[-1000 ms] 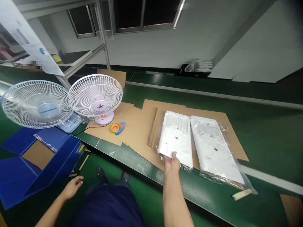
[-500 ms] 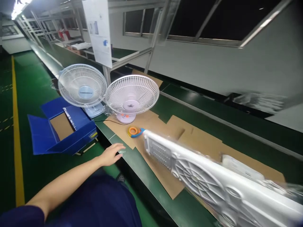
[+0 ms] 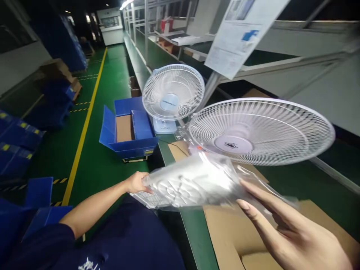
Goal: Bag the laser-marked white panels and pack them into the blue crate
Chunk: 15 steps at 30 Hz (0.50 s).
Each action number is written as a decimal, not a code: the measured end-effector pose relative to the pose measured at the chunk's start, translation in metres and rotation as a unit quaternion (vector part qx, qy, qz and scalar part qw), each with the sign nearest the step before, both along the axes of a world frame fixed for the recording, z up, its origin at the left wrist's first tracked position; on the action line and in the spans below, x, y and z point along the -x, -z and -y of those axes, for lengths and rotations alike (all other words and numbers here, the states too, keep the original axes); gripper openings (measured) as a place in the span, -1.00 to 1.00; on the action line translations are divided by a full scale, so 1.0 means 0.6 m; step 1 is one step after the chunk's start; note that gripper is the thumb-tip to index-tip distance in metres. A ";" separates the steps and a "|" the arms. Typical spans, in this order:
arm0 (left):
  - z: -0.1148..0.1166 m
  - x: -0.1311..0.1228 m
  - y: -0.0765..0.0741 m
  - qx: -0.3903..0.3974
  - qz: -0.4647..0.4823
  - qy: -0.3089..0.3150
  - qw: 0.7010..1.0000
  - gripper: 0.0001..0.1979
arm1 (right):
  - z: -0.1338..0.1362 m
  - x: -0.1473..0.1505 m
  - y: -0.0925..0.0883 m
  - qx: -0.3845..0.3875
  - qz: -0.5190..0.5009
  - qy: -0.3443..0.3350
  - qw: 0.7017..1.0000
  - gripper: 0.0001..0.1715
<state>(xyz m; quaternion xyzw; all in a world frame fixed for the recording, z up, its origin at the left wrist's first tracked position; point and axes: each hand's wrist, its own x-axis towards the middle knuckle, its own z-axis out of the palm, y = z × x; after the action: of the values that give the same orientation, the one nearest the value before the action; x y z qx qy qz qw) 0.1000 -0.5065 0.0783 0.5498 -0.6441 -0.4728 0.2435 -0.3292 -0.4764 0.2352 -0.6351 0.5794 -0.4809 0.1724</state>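
A white plastic part [image 3: 194,183] in a clear bag hangs tilted over the edge of the green bench. My left hand [image 3: 138,182] grips its left end. At the right, my right hand [image 3: 292,225] pinches the clear bag film between thumb and fingers at the other end. Just behind the part is a pale pink fan [image 3: 234,144], and beyond it on the bench stands a light blue fan [image 3: 170,102].
An open blue box [image 3: 132,148] sits left of the bench, with cardboard inside. Flat cardboard [image 3: 222,232] lies on the bench. A printed sheet [image 3: 239,37] hangs from the frame. More blue boxes [image 3: 17,138] are at the far left.
The view has turned left. The white part has swung left and is now in front of me. My left hand has closed on its end, and my right hand has come into view.
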 end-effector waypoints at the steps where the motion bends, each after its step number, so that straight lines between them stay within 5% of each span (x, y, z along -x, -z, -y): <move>1: -0.010 -0.035 -0.006 0.007 -0.034 -0.060 0.998 -0.31 | 0.017 -0.031 -0.016 0.036 0.015 -0.046 0.998 -0.46; 4: -0.037 -0.131 -0.027 0.035 -0.179 -0.210 0.960 -0.31 | 0.050 -0.101 -0.020 0.069 0.127 -0.101 0.984 -0.62; 6: -0.052 -0.187 -0.040 0.036 -0.277 -0.266 0.923 -0.33 | 0.071 -0.131 0.011 -0.018 0.169 -0.086 0.982 -0.53; 10: -0.069 -0.271 -0.049 0.007 -0.370 -0.324 0.871 -0.29 | 0.120 -0.172 0.129 -0.230 0.140 -0.101 0.958 -0.23; 15: -0.039 -0.323 -0.030 0.017 -0.352 -0.365 0.861 -0.11 | 0.158 -0.201 0.265 -0.308 0.116 -0.180 0.927 -0.19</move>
<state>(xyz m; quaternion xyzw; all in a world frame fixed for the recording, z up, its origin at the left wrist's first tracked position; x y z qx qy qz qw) 0.2941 -0.4831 0.0961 0.5383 -0.2761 -0.5014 0.6185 -0.2084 -0.5711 0.0765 -0.5839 0.5511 -0.3104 0.5089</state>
